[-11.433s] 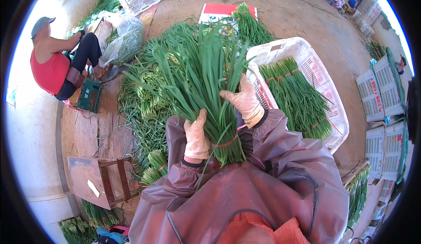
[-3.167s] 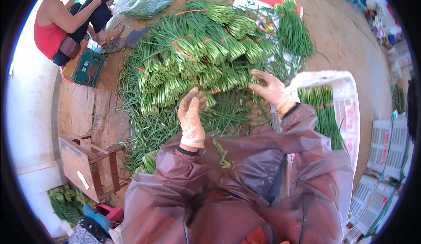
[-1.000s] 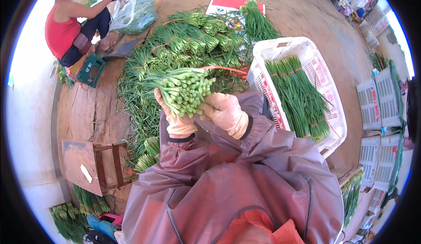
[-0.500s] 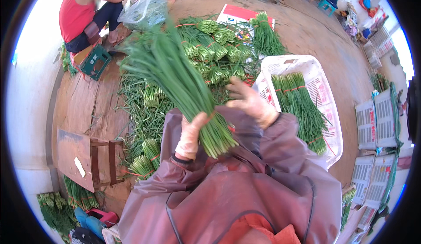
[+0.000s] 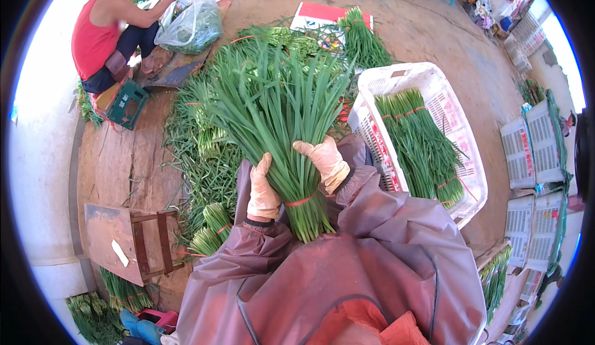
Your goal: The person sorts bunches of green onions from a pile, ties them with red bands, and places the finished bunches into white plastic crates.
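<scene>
A large bundle of garlic chives (image 5: pixel 282 122) stands over my lap, its leaves fanned out away from me. A red band (image 5: pixel 301 201) rings it near the pale cut stems, which point toward me. My left hand (image 5: pixel 264 190), in a pale glove, grips the bundle's left side above the band. My right hand (image 5: pixel 326 163), gloved too, closes on its right side at about the same height. The palms and some fingers are hidden by the leaves. Beside my right arm, a white plastic crate (image 5: pixel 468 159) holds banded bundles of chives (image 5: pixel 416 144).
Loose chives (image 5: pixel 207 171) and more bundles cover the floor ahead. A low wooden stool (image 5: pixel 114 243) lies at left, near two small bundles (image 5: pixel 211 228). At the far left a person (image 5: pixel 102 32) sits on a green crate (image 5: pixel 127 104) by a clear bag (image 5: pixel 195 23). White crates (image 5: pixel 517 153) line the right.
My right hand, open and apart before, now grips the bundle. The bundle has swung from slanting left to more upright, its leaves spread wider. The view has shifted slightly.
</scene>
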The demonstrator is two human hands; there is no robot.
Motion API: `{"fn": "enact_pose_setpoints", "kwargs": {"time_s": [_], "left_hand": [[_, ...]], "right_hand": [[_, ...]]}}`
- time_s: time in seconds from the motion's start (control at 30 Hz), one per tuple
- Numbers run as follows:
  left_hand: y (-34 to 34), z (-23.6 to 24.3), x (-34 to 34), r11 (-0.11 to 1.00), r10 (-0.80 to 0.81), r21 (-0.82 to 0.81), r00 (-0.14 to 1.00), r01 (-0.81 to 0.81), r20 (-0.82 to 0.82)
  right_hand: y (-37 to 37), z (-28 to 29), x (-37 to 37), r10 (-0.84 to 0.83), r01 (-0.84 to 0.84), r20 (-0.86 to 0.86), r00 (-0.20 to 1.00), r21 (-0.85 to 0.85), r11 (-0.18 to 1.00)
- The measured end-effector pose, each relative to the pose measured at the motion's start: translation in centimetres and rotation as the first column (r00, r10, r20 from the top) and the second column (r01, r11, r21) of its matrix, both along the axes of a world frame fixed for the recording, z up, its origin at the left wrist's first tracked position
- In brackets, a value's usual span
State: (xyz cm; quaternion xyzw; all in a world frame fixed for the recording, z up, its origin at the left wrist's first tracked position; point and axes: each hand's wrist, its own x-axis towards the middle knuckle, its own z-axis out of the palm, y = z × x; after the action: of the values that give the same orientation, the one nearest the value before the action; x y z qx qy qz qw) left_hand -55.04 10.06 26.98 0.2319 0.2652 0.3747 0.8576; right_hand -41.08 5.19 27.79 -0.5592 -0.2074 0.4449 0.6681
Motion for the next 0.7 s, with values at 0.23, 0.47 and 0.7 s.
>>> {"fn": "enact_pose_setpoints", "kwargs": {"time_s": [0.23,0.47,0.7], "left_hand": [[-0.6,1.2,1.3,0.981,0.034,0.194,0.976,0.009,-0.215],[-0.5,2.1,1.1,0.959,-0.121,0.230,0.974,0.164,-0.192],[0.2,-0.4,0.6,0.989,-0.139,-0.055,0.989,0.136,-0.042]], "right_hand": [[1.6,0.8,0.6,0.157,-0.190,0.168,0.973,0.209,0.959],[2.7,-0.5,2.4,0.079,-0.058,-0.117,0.990,0.178,0.982],[1.1,0.8,2.2,-0.003,0.045,-0.244,0.970,0.164,0.985]]}}
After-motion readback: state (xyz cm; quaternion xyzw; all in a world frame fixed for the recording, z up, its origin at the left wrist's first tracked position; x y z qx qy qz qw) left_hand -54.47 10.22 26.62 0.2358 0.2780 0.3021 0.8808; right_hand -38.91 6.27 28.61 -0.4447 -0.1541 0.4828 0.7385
